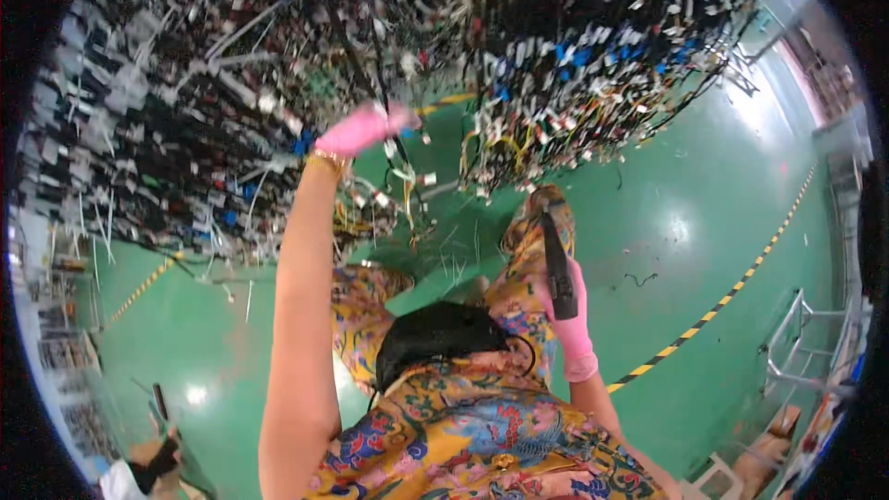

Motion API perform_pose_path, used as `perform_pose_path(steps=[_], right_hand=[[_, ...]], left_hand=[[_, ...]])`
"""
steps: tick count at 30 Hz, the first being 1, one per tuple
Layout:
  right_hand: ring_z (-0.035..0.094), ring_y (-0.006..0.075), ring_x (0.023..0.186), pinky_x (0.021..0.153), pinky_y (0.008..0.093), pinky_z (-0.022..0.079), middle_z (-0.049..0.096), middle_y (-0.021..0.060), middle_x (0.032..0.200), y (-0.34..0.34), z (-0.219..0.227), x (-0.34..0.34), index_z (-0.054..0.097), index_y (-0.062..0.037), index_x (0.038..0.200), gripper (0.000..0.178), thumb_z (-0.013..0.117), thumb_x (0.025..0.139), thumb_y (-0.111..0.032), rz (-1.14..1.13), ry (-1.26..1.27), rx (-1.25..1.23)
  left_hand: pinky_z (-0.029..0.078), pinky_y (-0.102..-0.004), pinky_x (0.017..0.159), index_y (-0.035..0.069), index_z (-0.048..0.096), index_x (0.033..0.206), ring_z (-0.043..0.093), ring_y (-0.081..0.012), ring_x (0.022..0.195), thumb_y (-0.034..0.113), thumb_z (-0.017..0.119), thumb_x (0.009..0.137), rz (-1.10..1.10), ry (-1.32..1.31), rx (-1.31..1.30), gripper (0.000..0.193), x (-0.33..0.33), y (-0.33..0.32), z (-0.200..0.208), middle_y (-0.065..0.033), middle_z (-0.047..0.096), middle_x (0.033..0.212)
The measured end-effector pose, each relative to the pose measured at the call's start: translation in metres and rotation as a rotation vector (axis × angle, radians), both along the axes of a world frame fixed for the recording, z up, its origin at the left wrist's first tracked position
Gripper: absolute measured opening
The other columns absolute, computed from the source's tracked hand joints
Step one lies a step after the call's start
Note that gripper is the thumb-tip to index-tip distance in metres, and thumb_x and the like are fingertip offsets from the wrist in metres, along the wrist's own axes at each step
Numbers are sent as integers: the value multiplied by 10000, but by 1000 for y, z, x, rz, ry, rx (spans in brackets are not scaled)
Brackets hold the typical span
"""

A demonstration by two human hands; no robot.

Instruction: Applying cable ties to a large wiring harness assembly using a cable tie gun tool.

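My left hand (364, 130), in a pink glove, reaches forward among hanging dark cables with small white tags and connectors. Its fingers are blurred, so their grip does not show. A thin dark cable (378, 65) runs down beside these fingers. Low by my right thigh, my right hand (572, 310), also pink-gloved, is closed round a long black object (558, 264), slim at its far end and wider near the palm. What kind of thing it is I cannot make out.
Dense wire harnesses (574, 120) hang in a mass across the front, with blue and white connectors. Green floor (676, 250) spreads below, with wire scraps and yellow-black tape (713, 310) at right. A metal frame (801, 347) stands far right. A black pouch (440, 338) lies at my waist.
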State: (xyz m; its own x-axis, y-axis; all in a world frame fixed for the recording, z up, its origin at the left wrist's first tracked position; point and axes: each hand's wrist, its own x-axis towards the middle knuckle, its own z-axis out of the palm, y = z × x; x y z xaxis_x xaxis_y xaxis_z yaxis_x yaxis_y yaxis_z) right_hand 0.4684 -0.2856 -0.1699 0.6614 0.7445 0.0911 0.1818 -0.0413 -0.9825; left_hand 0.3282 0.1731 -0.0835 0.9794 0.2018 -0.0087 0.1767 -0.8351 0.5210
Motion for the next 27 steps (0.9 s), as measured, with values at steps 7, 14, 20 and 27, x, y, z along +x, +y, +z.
perform_pose_path(steps=[7, 14, 20, 27], right_hand=[[557, 91, 791, 713, 247, 458, 583, 25, 973, 2, -10, 4, 489, -28, 1307, 435, 654, 904, -21, -27, 164, 91], [554, 106, 872, 796, 278, 484, 578, 2, 977, 4, -22, 13, 532, -25, 1272, 529, 799, 818, -76, -65, 322, 62], [562, 86, 873, 770, 259, 486, 601, 6, 1005, -1, -20, 22, 521, -14, 1313, 576, 805, 822, -110, -120, 386, 163], [598, 106, 873, 754, 282, 505, 623, 25, 1036, -4, -17, 18, 526, -42, 1305, 550, 804, 840, -137, -166, 265, 92]], left_hand=[[352, -321, 1103, 7, 297, 1541, 441, -205, 1355, 141, 618, 935, 443, -550, -248, 698, 23, -23, 141, -115, 475, 1476], [402, -312, 1028, -14, 187, 1573, 539, -216, 1157, 463, 664, 955, 591, -1089, -89, 915, 104, -14, 263, -167, 576, 1300], [163, -419, 1239, -81, 49, 1567, 242, -436, 1494, 604, 493, 983, 352, -851, 251, 1005, 275, -11, 302, -362, 272, 1566], [211, -364, 1220, -15, 246, 1574, 306, -346, 1490, 577, 485, 1001, 165, -849, 107, 858, 256, -23, 300, -276, 290, 1604]])
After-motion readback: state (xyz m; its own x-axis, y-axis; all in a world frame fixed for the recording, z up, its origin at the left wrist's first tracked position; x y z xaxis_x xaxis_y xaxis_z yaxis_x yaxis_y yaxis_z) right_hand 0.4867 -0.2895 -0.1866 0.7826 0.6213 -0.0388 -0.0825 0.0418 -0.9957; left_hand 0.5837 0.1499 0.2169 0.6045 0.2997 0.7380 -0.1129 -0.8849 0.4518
